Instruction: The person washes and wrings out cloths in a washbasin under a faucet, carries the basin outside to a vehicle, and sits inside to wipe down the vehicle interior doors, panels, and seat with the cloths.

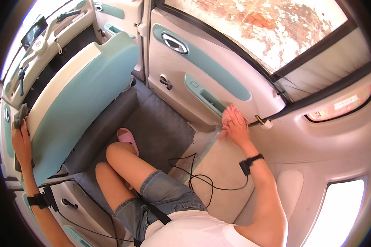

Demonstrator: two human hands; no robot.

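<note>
At the far left, my left hand (21, 142) grips a dark grey cloth (20, 115) at the outer end of the front seat back (82, 90), which is pale blue with a cream top. On the right, my right hand (237, 125) rests by the rear end of the door's blue armrest (208, 99). Its fingers are bent over something pinkish and crumpled, mostly hidden under the palm; its kind is not clear. Just beside that hand is a brass-coloured latch piece (260, 120) on the door edge.
I sit on a beige rear seat (222, 173) with a loose black cable (202, 177) across it. A cable also runs from each wrist strap. The cream door panel (169, 57) has a window crank (165, 82). A handlebar (38, 43) stands ahead; my pink sandal (127, 139) is on the grey floor.
</note>
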